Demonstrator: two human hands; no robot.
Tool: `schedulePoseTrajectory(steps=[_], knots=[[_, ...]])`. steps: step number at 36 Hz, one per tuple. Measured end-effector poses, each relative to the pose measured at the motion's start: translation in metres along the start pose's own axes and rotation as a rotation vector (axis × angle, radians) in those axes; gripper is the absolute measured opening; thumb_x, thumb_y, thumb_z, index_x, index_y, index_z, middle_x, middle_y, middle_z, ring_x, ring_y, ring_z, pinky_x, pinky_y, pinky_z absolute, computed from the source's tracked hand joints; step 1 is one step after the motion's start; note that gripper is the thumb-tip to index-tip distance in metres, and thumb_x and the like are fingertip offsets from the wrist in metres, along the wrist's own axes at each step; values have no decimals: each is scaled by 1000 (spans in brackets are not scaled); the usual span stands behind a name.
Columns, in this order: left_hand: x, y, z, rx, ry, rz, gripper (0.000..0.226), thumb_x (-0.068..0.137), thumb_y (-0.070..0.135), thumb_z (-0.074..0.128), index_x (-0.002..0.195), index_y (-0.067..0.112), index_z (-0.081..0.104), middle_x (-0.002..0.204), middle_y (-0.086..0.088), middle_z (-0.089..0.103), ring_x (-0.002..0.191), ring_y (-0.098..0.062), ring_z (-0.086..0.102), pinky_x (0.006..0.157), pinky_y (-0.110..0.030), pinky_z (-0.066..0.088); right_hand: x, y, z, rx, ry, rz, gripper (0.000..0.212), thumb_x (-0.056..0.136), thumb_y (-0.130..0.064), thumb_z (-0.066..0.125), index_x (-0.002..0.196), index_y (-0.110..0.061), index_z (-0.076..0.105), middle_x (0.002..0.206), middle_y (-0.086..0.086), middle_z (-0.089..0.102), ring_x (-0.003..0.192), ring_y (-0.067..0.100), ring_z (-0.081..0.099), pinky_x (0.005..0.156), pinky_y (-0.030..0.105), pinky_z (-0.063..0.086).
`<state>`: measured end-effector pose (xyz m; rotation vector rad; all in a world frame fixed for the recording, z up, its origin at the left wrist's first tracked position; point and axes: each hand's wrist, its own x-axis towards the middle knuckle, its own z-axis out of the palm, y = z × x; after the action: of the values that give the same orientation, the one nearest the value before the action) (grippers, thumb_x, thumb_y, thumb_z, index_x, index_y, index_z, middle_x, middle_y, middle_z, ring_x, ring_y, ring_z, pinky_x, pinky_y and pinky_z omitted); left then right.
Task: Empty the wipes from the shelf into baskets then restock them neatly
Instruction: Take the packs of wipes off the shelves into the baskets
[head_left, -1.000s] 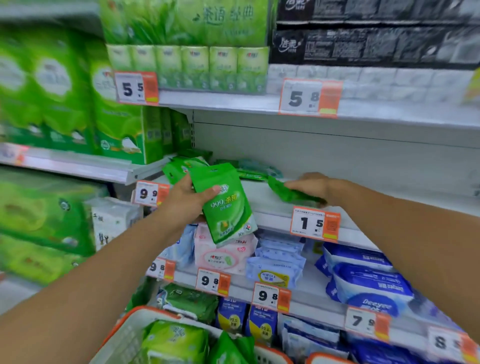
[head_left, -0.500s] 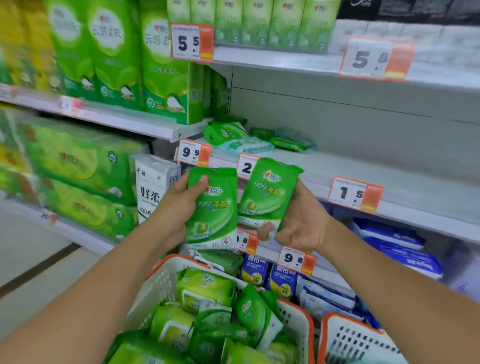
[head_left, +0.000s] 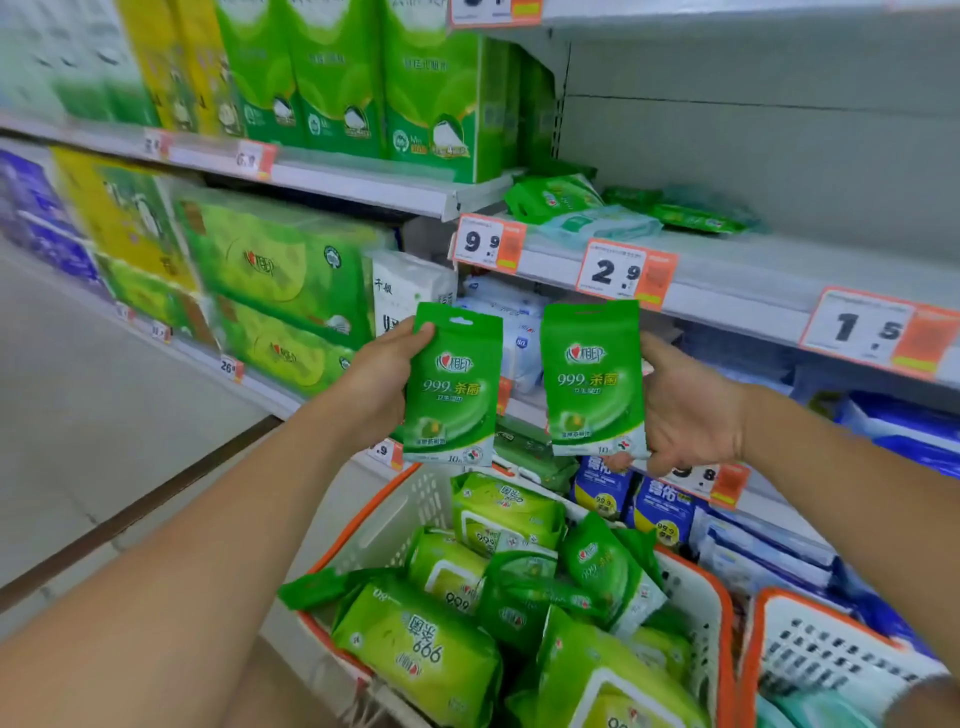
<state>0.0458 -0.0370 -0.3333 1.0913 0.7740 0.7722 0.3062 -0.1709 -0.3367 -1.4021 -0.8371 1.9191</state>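
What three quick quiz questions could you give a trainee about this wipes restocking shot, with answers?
1. True or false: each hand holds one green pack.
2. What sits right below the packs? A) basket B) box C) floor mat
3. Fill in: the price tag nearest above the right pack reads ___.

Key:
1. True: the left hand grips the left pack, the right hand grips the right pack.
2. A: the basket, part-filled with wipes.
3. 2.9, on the tag.

The second basket is cut by the bottom edge; the left shelves' packs blur; the top price tag is cropped.
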Motion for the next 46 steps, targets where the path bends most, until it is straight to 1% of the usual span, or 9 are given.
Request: schedulePoseTrajectory(steps=[6, 12, 15, 19, 24, 29, 36, 41, 46], knots=[[9, -5, -11, 0, 128, -53, 23, 105, 20, 42, 125, 15, 54, 109, -7, 73, 98, -24, 70, 76, -41, 56, 26, 14, 20, -1250, 327, 290, 95, 69, -91, 48, 122, -14, 60, 123, 4, 55, 100, 22, 60, 86, 42, 56], [2, -16, 17, -146, -196, -164, 35, 105, 19, 37, 134, 9, 54, 129, -15, 64, 115, -29, 64, 85, -42, 58, 51, 14, 49, -321, 152, -255, 62, 82, -39, 74, 138, -23, 52, 133, -1, 64, 115, 22, 63, 79, 39, 59], [3, -8, 24, 153, -25, 42, 25, 97, 8, 50, 118, 12, 64, 103, -7, 72, 87, -19, 69, 67, -24, 57, 69, 10, 65, -544, 393, -488, 26, 92, -19, 70, 117, -14, 67, 104, 2, 76, 90, 18, 72, 70, 34, 59], [20, 6, -11, 641, 451, 425, 21, 88, 8, 57, 106, 16, 67, 79, 5, 59, 62, -14, 53, 56, -24, 43, 94, 18, 67, -1261, 753, -745, 43, 91, -31, 70, 129, -16, 58, 113, 11, 69, 103, 31, 63, 83, 41, 52], [25, -12, -33, 907, 387, 192, 18, 94, 21, 56, 101, 11, 69, 91, -9, 63, 82, -25, 57, 71, -28, 45, 139, 29, 66, -1697, 488, -448, 64, 80, -29, 79, 138, -22, 52, 132, 9, 49, 123, 37, 47, 97, 50, 47], [28, -33, -29, 1153, 172, 173, 12, 91, 18, 65, 99, 12, 72, 95, -5, 70, 89, -24, 66, 66, -23, 46, 97, -7, 65, -1534, 587, -554, 32, 87, -23, 68, 119, -22, 68, 121, 5, 64, 111, 27, 59, 89, 43, 52], [48, 34, 52, 952, 16, 710, 12, 90, 18, 68, 100, 24, 66, 90, 8, 68, 84, -9, 66, 77, -25, 52, -19, -81, 10, -1213, 1026, -812, 15, 80, -30, 75, 92, -20, 74, 89, -6, 73, 79, 14, 67, 78, 35, 55], [95, 98, 131, 1199, -33, 922, 32, 86, 34, 69, 114, 17, 65, 110, -4, 68, 103, -22, 62, 88, -33, 49, -45, -135, -53, -1309, 1364, -658, 47, 76, -31, 79, 120, -19, 66, 120, 8, 65, 113, 28, 59, 95, 36, 47], [161, 116, 171, 1480, -9, 607, 71, 81, 58, 68, 137, 18, 49, 135, -12, 53, 124, -30, 51, 102, -33, 42, -30, -175, -138, -1215, 1360, -181, 125, 45, -79, 74, 150, -25, 33, 148, 18, 39, 138, 37, 35, 113, 40, 31]])
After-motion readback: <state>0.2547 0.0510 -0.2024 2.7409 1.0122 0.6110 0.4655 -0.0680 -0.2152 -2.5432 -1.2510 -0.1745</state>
